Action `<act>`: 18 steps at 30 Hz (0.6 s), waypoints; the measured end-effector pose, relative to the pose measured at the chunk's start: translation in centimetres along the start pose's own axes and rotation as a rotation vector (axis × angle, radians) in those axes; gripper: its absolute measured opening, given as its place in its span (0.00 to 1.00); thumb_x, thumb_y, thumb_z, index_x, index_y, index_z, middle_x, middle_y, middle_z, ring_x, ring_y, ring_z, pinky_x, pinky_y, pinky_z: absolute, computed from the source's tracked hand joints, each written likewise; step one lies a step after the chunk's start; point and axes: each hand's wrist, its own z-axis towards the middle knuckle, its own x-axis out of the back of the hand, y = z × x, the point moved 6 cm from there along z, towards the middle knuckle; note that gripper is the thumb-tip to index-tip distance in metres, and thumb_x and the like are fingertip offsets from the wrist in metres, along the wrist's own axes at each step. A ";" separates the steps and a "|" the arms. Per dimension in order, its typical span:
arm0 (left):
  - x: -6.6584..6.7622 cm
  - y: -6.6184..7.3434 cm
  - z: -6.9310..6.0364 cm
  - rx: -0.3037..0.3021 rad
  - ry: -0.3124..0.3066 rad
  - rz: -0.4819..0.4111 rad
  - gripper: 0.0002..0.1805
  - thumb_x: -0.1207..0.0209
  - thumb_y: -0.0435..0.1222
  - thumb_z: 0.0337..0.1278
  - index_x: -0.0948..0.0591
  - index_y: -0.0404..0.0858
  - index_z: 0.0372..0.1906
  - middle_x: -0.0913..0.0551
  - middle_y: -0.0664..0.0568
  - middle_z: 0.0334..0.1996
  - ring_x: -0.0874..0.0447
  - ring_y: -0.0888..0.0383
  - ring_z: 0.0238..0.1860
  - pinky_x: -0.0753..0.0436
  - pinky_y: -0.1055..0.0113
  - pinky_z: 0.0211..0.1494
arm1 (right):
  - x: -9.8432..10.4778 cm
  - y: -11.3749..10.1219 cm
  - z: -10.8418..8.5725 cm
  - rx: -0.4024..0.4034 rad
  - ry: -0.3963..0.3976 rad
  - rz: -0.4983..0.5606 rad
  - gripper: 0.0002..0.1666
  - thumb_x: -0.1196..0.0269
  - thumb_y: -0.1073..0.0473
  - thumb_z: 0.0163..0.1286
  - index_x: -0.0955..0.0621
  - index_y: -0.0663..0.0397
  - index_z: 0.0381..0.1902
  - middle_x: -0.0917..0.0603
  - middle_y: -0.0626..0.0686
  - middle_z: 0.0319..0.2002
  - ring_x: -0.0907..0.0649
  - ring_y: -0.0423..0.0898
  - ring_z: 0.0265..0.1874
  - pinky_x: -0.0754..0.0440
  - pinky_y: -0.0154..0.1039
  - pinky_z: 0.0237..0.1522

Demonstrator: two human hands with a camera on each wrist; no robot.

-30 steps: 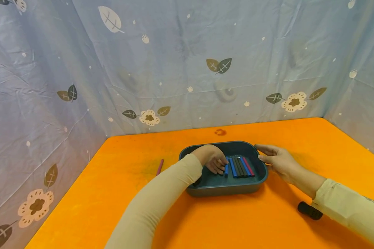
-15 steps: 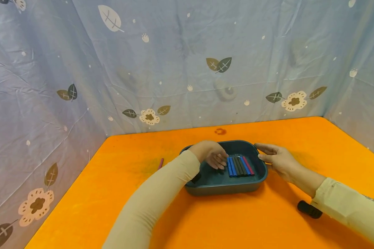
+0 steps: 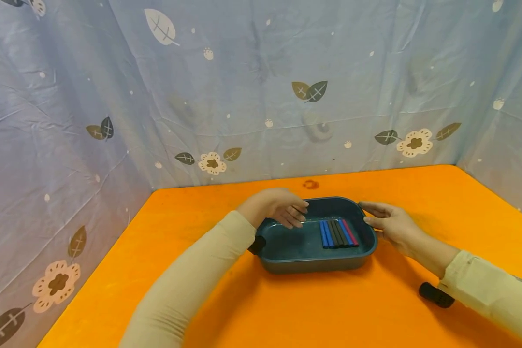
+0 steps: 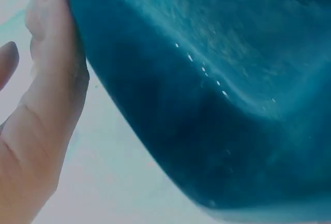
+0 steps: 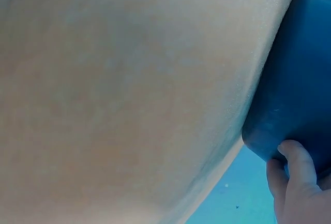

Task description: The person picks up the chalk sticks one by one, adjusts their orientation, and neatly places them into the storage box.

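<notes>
A dark blue-green tray (image 3: 317, 265) stands on the orange table. Inside, toward its right, lies a neat row of slim crayon-like sticks (image 3: 338, 234) in blue, black and pinkish red. My left hand (image 3: 282, 208) hovers over the tray's back left part, holding nothing, its fingers loosely bent. In the left wrist view, the left hand (image 4: 49, 105) appears beside the tray's edge, with blue stick ends at the top. My right hand (image 3: 393, 224) holds the tray's right end, thumb at the rim and fingers outside. Skin fills much of the right wrist view beside the tray (image 5: 295, 74).
A short black cylinder (image 3: 436, 295) lies on the table (image 3: 313, 314) near the right sleeve. Another dark object (image 3: 257, 245) shows at the left wrist. Patterned grey-blue curtain (image 3: 243, 96) closes off the back and both sides.
A loose blue stick has joined the left end of the row. My left hand has lifted and drawn back left. The red stick on the table left of the tray is out of sight.
</notes>
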 end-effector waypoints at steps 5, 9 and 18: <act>1.4 -0.9 -1.1 -0.022 0.051 -0.037 0.24 0.50 0.40 0.74 0.29 0.29 0.65 0.19 0.38 0.52 0.18 0.47 0.49 0.20 0.58 0.56 | 0.0 0.0 0.0 -0.001 -0.001 0.001 0.34 0.51 0.67 0.77 0.50 0.67 0.75 0.52 0.69 0.74 0.24 0.30 0.44 0.18 0.35 0.48; 2.4 -1.5 -1.7 -0.035 0.069 -0.055 0.23 0.50 0.40 0.74 0.29 0.29 0.65 0.19 0.38 0.52 0.17 0.50 0.44 0.19 0.60 0.54 | -0.1 0.0 0.0 -0.001 -0.004 -0.010 0.34 0.51 0.66 0.77 0.50 0.67 0.75 0.51 0.69 0.74 0.24 0.31 0.45 0.18 0.36 0.48; 4.3 -2.2 -3.3 -0.083 0.092 -0.124 0.23 0.51 0.38 0.75 0.31 0.28 0.66 0.19 0.48 0.35 0.18 0.55 0.36 0.19 0.60 0.54 | 0.0 -0.1 -0.1 -0.001 -0.003 -0.030 0.34 0.51 0.65 0.78 0.50 0.67 0.75 0.52 0.69 0.74 0.24 0.36 0.49 0.18 0.36 0.49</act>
